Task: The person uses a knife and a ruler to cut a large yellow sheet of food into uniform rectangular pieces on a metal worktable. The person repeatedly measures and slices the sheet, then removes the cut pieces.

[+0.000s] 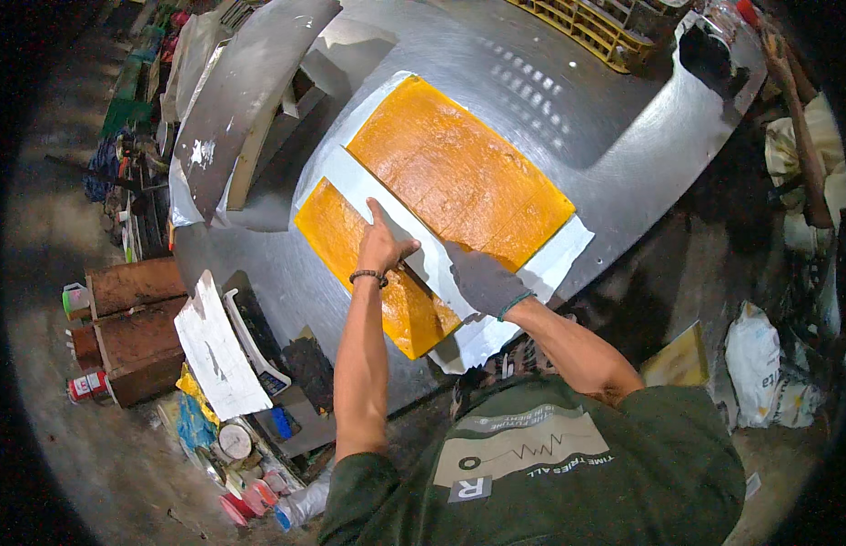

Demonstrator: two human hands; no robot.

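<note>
Two yellow-orange slabs lie on a pale sheet [554, 265] spread over a curved grey metal panel [450, 51]. The larger slab [457, 170] is on the upper right; the narrower slab [334, 232] is on the lower left, with a strip of the pale sheet between them. My left hand [382, 242], bare and with a beaded bracelet at the wrist, rests fingers apart over the narrower slab's inner edge. My right hand [488, 280], in a grey knitted glove, lies at the lower edge of the larger slab; its fingertips and anything under them are hidden.
A curved metal piece [242, 102] stands at the upper left. A yellow plastic crate [587, 34] is at the top right, near another person's arm [795, 102]. Brown boxes [140, 334], a white board [218, 348] and jars are at the lower left. A white sack [754, 368] stands at the right.
</note>
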